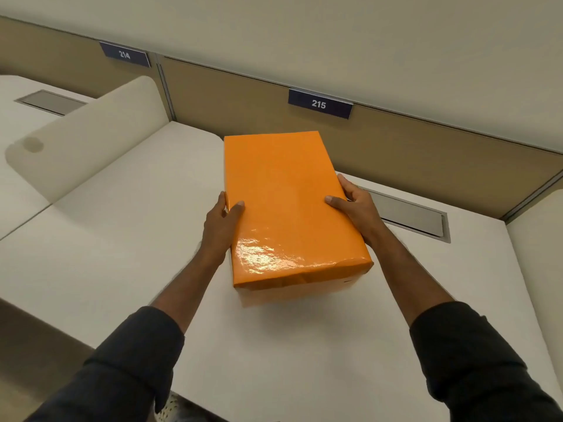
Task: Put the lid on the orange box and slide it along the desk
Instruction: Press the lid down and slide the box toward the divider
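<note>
A glossy orange box (286, 205) stands on the white desk (128, 239), its long side running away from me. Its lid covers the top and closes it fully. My left hand (221, 225) grips the box's left edge, thumb on the lid and fingers down the side. My right hand (355, 208) holds the right edge the same way. The lower walls of the box are mostly hidden under the lid.
A tan partition (396, 150) with label 215 (320, 104) runs behind the desk. A metal cable flap (414, 216) lies in the desk right of the box. A cream divider (91, 135) rises at the left, another at the far right (542, 239).
</note>
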### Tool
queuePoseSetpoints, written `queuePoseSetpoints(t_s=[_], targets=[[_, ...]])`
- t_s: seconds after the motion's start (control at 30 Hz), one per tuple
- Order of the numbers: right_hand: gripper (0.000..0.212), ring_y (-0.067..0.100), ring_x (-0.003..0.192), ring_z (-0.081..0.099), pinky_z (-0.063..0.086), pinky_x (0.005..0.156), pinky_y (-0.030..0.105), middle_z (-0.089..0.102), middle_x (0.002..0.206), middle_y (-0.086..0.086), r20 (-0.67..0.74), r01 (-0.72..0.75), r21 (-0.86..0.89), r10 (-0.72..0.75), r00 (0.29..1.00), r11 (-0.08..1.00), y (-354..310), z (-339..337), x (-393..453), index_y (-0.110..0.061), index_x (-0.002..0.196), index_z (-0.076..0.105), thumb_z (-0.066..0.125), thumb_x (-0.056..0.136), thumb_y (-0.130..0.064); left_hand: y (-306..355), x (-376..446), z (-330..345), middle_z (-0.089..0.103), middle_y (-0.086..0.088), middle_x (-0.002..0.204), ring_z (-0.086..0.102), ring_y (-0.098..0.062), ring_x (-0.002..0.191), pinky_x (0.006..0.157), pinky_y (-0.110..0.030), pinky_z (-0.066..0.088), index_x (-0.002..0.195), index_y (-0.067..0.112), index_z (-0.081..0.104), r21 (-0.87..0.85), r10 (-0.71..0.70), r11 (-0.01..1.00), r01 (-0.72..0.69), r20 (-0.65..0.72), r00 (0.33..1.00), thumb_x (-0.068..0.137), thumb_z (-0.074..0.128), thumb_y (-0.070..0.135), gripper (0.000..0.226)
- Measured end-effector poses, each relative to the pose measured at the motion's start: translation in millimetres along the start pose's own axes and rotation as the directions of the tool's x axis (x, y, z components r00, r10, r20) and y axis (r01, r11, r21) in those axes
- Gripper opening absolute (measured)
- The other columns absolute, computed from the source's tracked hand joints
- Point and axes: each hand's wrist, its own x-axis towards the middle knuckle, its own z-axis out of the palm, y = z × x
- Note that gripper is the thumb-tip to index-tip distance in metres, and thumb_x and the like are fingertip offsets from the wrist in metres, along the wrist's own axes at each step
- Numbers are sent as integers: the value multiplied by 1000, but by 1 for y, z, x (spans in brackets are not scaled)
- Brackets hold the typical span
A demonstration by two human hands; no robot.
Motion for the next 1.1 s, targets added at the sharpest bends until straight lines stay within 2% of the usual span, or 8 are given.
queuePoseSetpoints(t_s=[0.13,0.27,0.33,0.57,0.73,0.83,1.0,1.1], targets=[[82,23,126,57,53,99,48,44,153,1,-14,-2,27,3,1000,1000,-33,36,27,-25,156,26,72,88,-30,23,34,-43,55,-10,146,64,-32,117,97,-50,56,156,21,30,-26,38,999,-37,7,999,102,49,44,62],[80,20,118,62,58,85,36,47,151,0,-33,16,30,-15,999,999,-65,80,58,-28,155,27,71,89,-29,42,74,-92,58,-10,144,65,-32,115,95,-50,57,154,22,35,-28,64,998,-64,19,998,102,48,44,58],[78,21,118,61,57,85,36,46,151,0,-41,24,32,-23,999,999,-77,104,76,-28,155,28,71,89,-28,48,95,-117,60,-10,140,67,-30,111,92,-48,58,152,22,39,-37,82,996,-82,24,996,102,49,42,54],[75,12,107,65,58,70,23,54,137,-7,-55,36,51,-33,998,998,-107,191,141,-25,154,30,70,90,-24,59,173,-198,58,-12,143,64,-35,118,100,-59,52,152,19,39,-46,70,997,-69,13,997,102,51,37,55],[81,19,113,65,58,79,33,52,142,-5,-63,17,75,-12,998,997,-113,241,186,-23,156,27,72,88,-26,56,231,-243,57,-13,144,62,-35,121,101,-60,51,153,21,40,-75,25,997,-22,37,999,101,53,36,56],[80,16,108,67,59,74,30,56,137,-8,-78,2,87,5,997,996,-111,267,210,-26,154,30,73,87,-28,54,265,-261,58,-11,143,63,-31,116,95,-53,55,153,22,40,-97,11,995,-6,52,999,101,53,36,55],[86,19,110,67,59,84,42,58,132,-10,-95,-28,105,38,995,994,-99,299,250,-26,153,31,77,82,-34,41,318,-280,60,-5,138,64,-10,92,67,-29,52,153,21,40,-86,19,996,-12,77,997,100,54,36,56],[85,17,109,68,60,82,40,59,130,-13,-96,-46,107,57,994,993,-91,315,274,-27,153,32,78,81,-34,29,346,-286,62,0,126,64,-7,90,64,-27,50,150,21,43,-74,24,997,-18,71,997,100,53,34,53]])
